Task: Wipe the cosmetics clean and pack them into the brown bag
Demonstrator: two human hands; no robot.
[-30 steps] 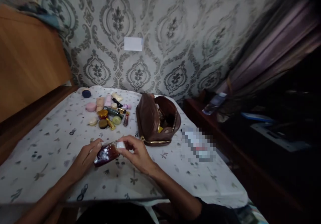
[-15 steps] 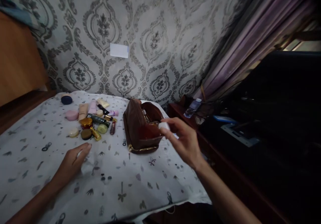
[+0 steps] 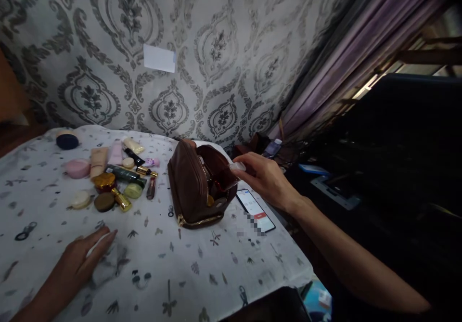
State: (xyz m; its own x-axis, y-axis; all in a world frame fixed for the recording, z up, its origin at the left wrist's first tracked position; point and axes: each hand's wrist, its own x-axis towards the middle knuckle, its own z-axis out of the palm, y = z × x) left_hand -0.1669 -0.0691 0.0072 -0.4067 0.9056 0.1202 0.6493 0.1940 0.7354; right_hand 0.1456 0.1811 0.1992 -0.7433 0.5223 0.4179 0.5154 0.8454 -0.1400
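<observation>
A brown zip bag (image 3: 191, 187) stands with its mouth unzipped and small items inside, one of them yellow. At the mouth, my right hand (image 3: 265, 173) grips the whitish cap of a clear red bottle (image 3: 225, 179). The bottle's body tilts down into the bag, its lower end hidden. My left hand (image 3: 81, 259) lies on the cloth left of the bag, thumb and forefinger apart, beside a crinkled pale patch that I cannot make out as cloth or plastic. Beyond it are a gold tube (image 3: 121, 199), a brown-lidded jar (image 3: 104, 202) and a green-lidded jar (image 3: 133, 190).
More cosmetics spread at the left: a beige tube (image 3: 98, 161), a pink round case (image 3: 77, 168) and a dark blue one (image 3: 67, 141). A lit phone (image 3: 256, 210) lies right of the bag on the patterned cloth (image 3: 173, 274). A dark screen (image 3: 404, 158) stands at the right.
The view has shifted, bringing the phone into sight. My right hand has tipped the red bottle further into the bag's mouth. My left hand stays low on the cloth.
</observation>
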